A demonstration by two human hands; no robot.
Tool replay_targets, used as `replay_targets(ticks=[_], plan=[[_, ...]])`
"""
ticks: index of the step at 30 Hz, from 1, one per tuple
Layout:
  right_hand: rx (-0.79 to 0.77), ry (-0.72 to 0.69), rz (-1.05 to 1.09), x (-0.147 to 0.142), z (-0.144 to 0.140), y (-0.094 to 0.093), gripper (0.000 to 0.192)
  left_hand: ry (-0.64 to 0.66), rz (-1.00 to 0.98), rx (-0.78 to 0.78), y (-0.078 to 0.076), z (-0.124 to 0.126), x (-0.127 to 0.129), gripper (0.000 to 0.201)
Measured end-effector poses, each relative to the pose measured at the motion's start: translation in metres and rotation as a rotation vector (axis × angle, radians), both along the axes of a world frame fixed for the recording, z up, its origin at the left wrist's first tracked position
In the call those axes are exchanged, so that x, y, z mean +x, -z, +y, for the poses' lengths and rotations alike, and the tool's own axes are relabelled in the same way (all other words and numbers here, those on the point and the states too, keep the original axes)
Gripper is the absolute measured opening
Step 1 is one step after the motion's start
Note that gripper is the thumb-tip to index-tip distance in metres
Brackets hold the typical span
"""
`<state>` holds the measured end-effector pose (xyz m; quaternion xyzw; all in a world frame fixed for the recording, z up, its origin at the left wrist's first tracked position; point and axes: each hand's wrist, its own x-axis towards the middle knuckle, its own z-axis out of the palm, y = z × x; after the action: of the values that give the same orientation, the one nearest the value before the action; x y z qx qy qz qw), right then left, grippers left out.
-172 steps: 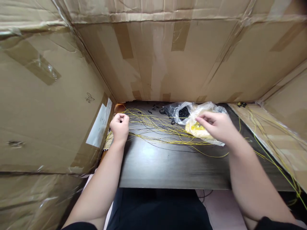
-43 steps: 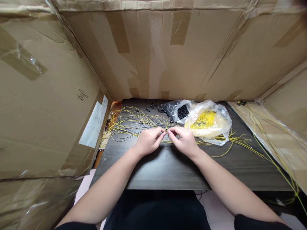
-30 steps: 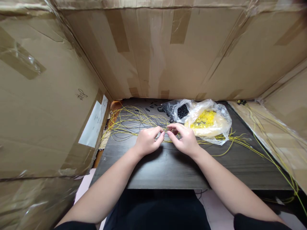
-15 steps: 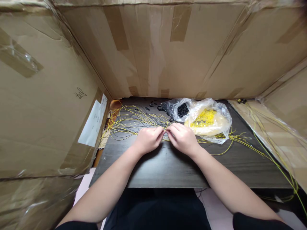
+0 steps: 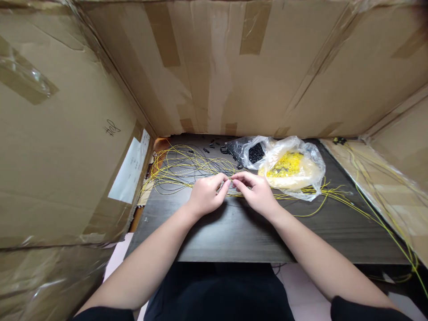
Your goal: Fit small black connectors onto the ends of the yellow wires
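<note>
yellow thin wire strands lie in a loose tangle on the dark wood tabletop, and one strand runs roughly left to right, long axis across the table, straight between both hands. left hand and right hand sit fingertip to fingertip at the table's middle, each pinching that strand. just behind the right hand is a clear plastic bag of small yellow pieces, with a clear plastic bag of black pieces touching its left side.

Handwritten scrawl on left cardboard wall, illegible; white label unreadable.
</note>
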<state>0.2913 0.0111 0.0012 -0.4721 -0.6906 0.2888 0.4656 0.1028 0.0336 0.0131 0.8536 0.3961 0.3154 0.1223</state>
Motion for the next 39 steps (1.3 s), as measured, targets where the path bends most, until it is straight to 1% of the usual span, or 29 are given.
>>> replay_targets(ticks=[3, 5, 10, 12, 14, 17, 19, 21, 24, 29, 39], plan=[[0.027, 0.011, -0.041, 0.0, 0.0, -0.002, 0.014, -0.005, -0.067, -0.032, -0.001, 0.001, 0.0, 0.018], [0.01, 0.015, -0.026, 0.001, -0.001, -0.004, 0.016, 0.002, -0.107, -0.05, -0.002, 0.001, 0.0, 0.018], [-0.094, 0.05, 0.155, 0.005, -0.001, -0.006, 0.024, 0.025, -0.226, -0.116, -0.003, 0.001, 0.001, 0.02], [-0.097, 0.067, 0.213, 0.007, -0.001, -0.008, 0.024, 0.026, -0.264, -0.136, -0.004, 0.0, 0.001, 0.02], [-0.072, 0.056, 0.193, 0.007, -0.003, -0.011, 0.022, 0.029, -0.285, -0.151, -0.004, 0.0, 0.001, 0.02], [-0.039, -0.033, 0.093, 0.004, -0.004, -0.012, 0.023, 0.036, -0.292, -0.174, -0.003, 0.0, 0.001, 0.02], [-0.048, -0.061, 0.076, 0.0, -0.003, -0.011, 0.021, 0.046, -0.292, -0.188, -0.002, 0.001, 0.001, 0.02], [-0.066, -0.044, 0.096, -0.003, -0.003, -0.009, 0.018, 0.054, -0.293, -0.193, 0.0, 0.001, 0.002, 0.02], [-0.065, -0.029, 0.126, -0.004, -0.003, -0.008, 0.019, 0.054, -0.299, -0.202, 0.001, 0.001, 0.003, 0.022], [-0.009, -0.022, 0.13, -0.003, -0.004, -0.009, 0.017, 0.061, -0.316, -0.244, 0.0, 0.0, 0.003, 0.024], [0.119, 0.032, 0.07, -0.001, -0.005, -0.013, 0.014, 0.049, -0.296, -0.224, -0.003, -0.002, 0.002, 0.024]])
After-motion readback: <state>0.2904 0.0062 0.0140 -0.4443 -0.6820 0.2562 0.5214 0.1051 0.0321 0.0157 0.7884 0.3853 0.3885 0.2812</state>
